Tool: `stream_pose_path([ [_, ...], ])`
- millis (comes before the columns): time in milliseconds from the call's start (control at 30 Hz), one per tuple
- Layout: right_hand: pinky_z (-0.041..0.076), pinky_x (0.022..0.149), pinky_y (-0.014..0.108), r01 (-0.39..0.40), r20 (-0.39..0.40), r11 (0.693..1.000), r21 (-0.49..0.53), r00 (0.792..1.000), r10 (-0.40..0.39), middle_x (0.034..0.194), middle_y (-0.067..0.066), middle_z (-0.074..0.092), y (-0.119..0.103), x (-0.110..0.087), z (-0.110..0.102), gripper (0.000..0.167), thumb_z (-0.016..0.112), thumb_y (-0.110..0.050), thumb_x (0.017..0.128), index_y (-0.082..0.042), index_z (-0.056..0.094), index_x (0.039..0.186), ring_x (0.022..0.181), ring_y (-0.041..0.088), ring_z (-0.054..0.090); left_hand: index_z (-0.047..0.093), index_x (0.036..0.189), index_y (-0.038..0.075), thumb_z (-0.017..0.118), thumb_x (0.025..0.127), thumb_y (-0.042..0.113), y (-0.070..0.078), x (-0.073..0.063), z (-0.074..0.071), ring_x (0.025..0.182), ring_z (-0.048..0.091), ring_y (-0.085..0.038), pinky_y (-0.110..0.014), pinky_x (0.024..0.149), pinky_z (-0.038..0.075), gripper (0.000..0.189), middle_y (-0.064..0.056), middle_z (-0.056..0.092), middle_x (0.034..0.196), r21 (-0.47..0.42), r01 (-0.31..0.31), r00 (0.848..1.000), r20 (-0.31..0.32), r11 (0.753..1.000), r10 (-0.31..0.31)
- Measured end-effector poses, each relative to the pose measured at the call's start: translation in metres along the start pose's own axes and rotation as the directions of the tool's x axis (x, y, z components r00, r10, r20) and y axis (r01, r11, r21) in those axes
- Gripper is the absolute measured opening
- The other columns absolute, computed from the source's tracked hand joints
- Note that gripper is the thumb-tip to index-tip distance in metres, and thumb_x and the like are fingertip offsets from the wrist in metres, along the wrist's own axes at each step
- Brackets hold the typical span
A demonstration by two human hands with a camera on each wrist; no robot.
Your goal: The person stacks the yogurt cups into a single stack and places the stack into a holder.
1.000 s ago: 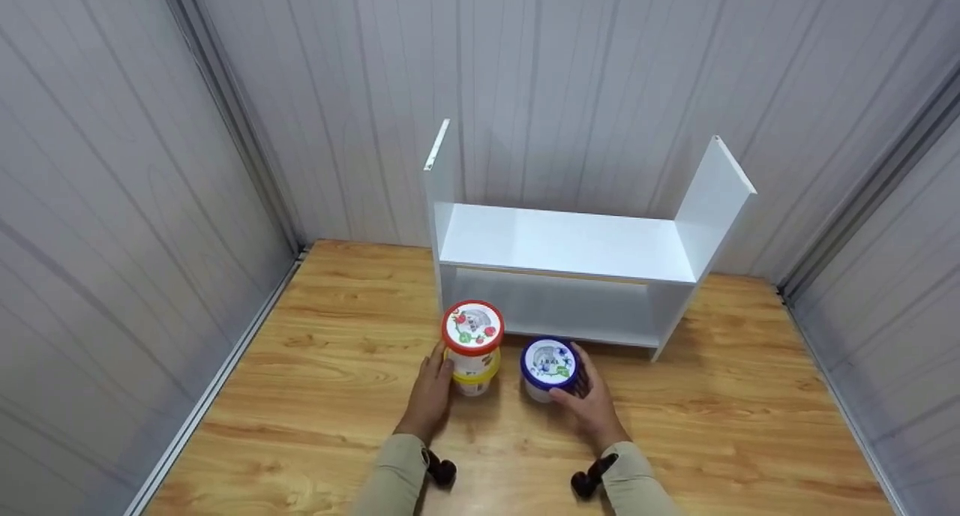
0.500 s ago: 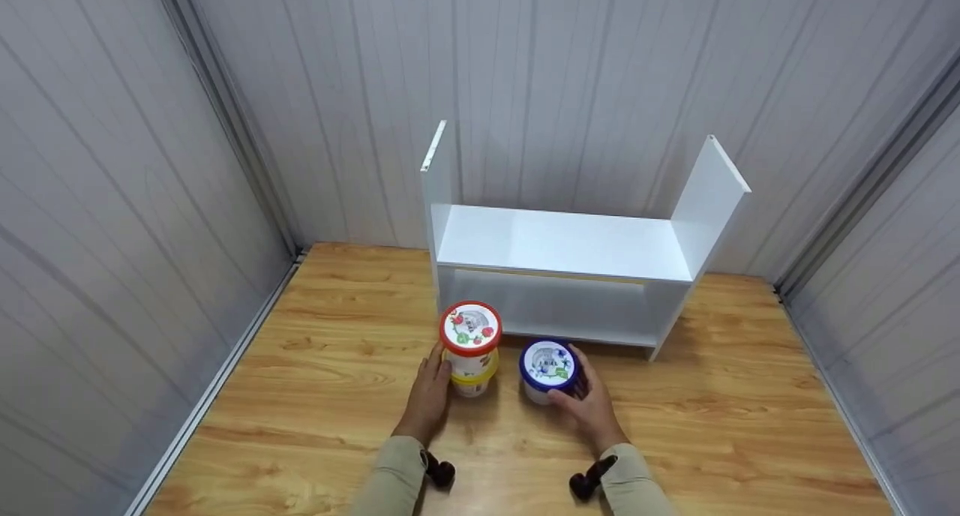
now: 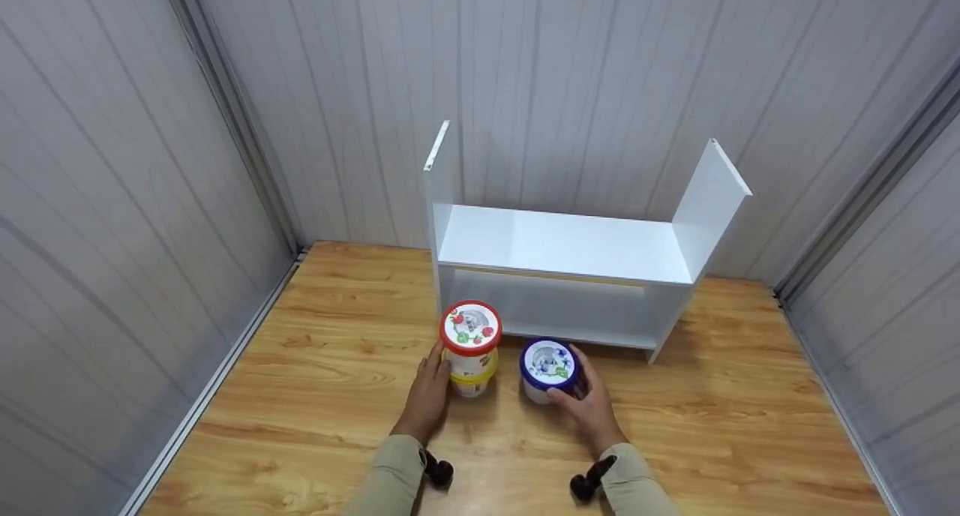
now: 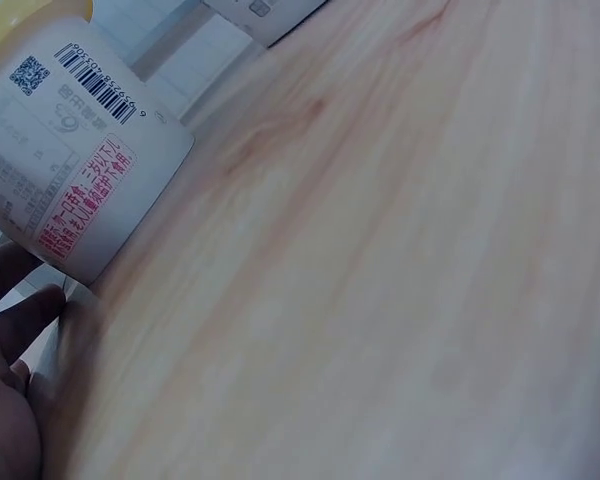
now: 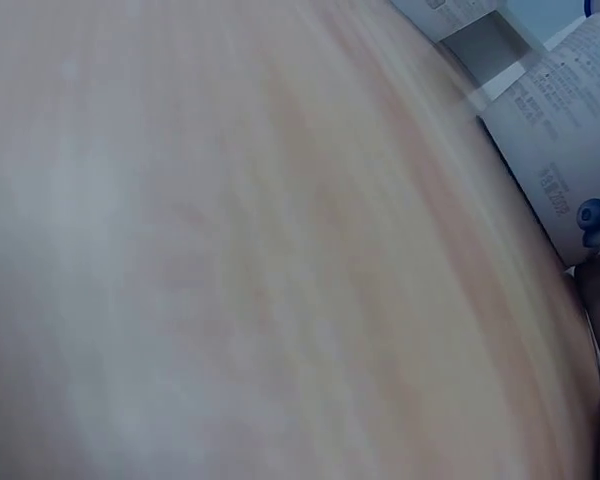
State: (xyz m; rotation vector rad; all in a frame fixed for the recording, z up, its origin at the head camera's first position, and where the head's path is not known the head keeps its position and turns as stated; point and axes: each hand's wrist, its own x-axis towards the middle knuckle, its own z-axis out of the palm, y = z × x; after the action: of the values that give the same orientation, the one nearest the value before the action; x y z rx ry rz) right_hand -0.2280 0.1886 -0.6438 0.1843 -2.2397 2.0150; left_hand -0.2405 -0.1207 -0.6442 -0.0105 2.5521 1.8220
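Two tubs stand stacked upright on the wooden tabletop: a red-lidded tub (image 3: 470, 328) with a berry print on top, and beneath it a yellow-lidded tub (image 3: 471, 388). My left hand (image 3: 426, 396) lies along the left side of this stack, its fingers touching the tubs. In the left wrist view, fingers (image 4: 25, 320) show beside the base of the yellow-lidded tub (image 4: 80, 150). To the right stands a blue-lidded tub (image 3: 550, 362) with a blueberry print. My right hand (image 3: 596, 407) holds it from the right, thumb at the front and fingers round the far side.
Just behind the tubs stands a white two-tier shelf (image 3: 562, 242) with upright side panels. Corrugated grey walls (image 3: 540, 88) enclose the wooden tabletop (image 3: 322, 411) at the back and both sides. A small dark wrist device (image 3: 439, 471) sits at each cuff.
The hands and all the tubs stay in the same places. Only the head view shifts very slightly.
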Motion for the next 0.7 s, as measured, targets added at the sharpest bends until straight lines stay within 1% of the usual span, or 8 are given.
stream_pose_path([
  [67,0.035,0.111,0.023,0.004,-0.004,1.000,0.006,1.000,-0.004,0.157,0.015,0.040,-0.001,0.001,0.000,0.090,0.086,-0.008,0.080,-0.011,0.038,0.157,0.144,0.031,0.037,0.025,0.162,0.031,0.030,0.098,0.074,0.000,0.000,-0.001,0.154,0.006,-0.041,-0.069,0.118,0.010,0.077,-0.003,0.027,0.166,0.004,-0.003,1.000,-0.001,1.000,0.003],
  [200,0.038,0.107,0.017,0.004,0.001,0.998,0.061,1.000,-0.004,0.156,0.018,0.040,-0.003,0.004,0.000,0.090,0.083,0.001,0.081,-0.007,0.036,0.157,0.142,0.032,0.038,0.024,0.162,0.027,0.029,0.101,0.070,-0.001,0.000,-0.001,0.153,0.005,-0.043,-0.068,0.119,0.009,0.076,-0.005,0.027,0.166,0.012,-0.033,0.999,0.006,0.999,0.033],
  [267,0.038,0.106,0.016,0.004,0.011,0.997,0.071,1.000,-0.005,0.156,0.019,0.040,-0.010,0.003,-0.001,0.089,0.082,0.001,0.082,-0.006,0.035,0.157,0.142,0.033,0.039,0.024,0.162,0.025,0.029,0.102,0.067,0.000,-0.001,-0.001,0.153,0.005,-0.043,-0.069,0.119,0.009,0.074,-0.006,0.028,0.166,0.010,-0.050,0.999,0.007,0.999,0.050],
  [333,0.038,0.109,0.021,-0.001,0.018,0.997,0.072,1.000,0.000,0.157,0.017,0.040,-0.014,0.005,-0.003,0.089,0.082,0.000,0.082,-0.006,0.034,0.157,0.142,0.031,0.038,0.024,0.163,0.025,0.029,0.101,0.069,0.001,-0.001,-0.001,0.153,0.005,-0.043,-0.068,0.119,0.009,0.075,-0.006,0.027,0.166,0.005,-0.040,0.999,0.005,0.999,0.040],
  [433,0.037,0.115,0.035,0.005,0.007,0.999,0.035,1.000,-0.005,0.157,0.016,0.041,-0.019,0.007,-0.005,0.089,0.083,-0.005,0.082,-0.007,0.035,0.157,0.142,0.032,0.040,0.024,0.163,0.026,0.030,0.100,0.071,0.002,-0.001,-0.002,0.153,0.005,-0.043,-0.069,0.119,0.009,0.077,-0.006,0.027,0.166,-0.001,-0.028,1.000,0.004,1.000,0.028],
  [467,0.035,0.117,0.040,0.012,0.002,0.999,0.030,1.000,-0.012,0.157,0.016,0.040,-0.016,0.009,-0.006,0.089,0.084,-0.005,0.082,-0.008,0.036,0.157,0.143,0.032,0.039,0.023,0.163,0.027,0.030,0.099,0.072,0.003,-0.001,-0.002,0.154,0.005,-0.043,-0.069,0.119,0.009,0.078,-0.006,0.026,0.166,-0.003,-0.022,1.000,0.004,1.000,0.022],
  [533,0.032,0.118,0.049,0.019,-0.006,1.000,0.011,1.000,-0.019,0.157,0.017,0.040,-0.019,0.010,-0.007,0.089,0.084,-0.006,0.082,-0.006,0.036,0.156,0.143,0.034,0.038,0.023,0.163,0.029,0.030,0.098,0.074,0.003,-0.001,-0.002,0.154,0.005,-0.042,-0.068,0.119,0.009,0.079,-0.006,0.026,0.166,-0.004,-0.012,1.000,0.004,1.000,0.012],
  [700,0.030,0.119,0.049,-0.016,-0.018,1.000,-0.009,1.000,0.016,0.159,0.018,0.036,-0.024,0.011,-0.011,0.091,0.085,-0.008,0.081,-0.006,0.034,0.157,0.146,0.035,0.036,0.023,0.163,0.028,0.029,0.099,0.073,0.002,-0.001,-0.002,0.154,0.006,-0.042,-0.068,0.119,0.010,0.078,-0.006,0.027,0.166,0.009,-0.012,1.000,0.004,1.000,0.012],
])
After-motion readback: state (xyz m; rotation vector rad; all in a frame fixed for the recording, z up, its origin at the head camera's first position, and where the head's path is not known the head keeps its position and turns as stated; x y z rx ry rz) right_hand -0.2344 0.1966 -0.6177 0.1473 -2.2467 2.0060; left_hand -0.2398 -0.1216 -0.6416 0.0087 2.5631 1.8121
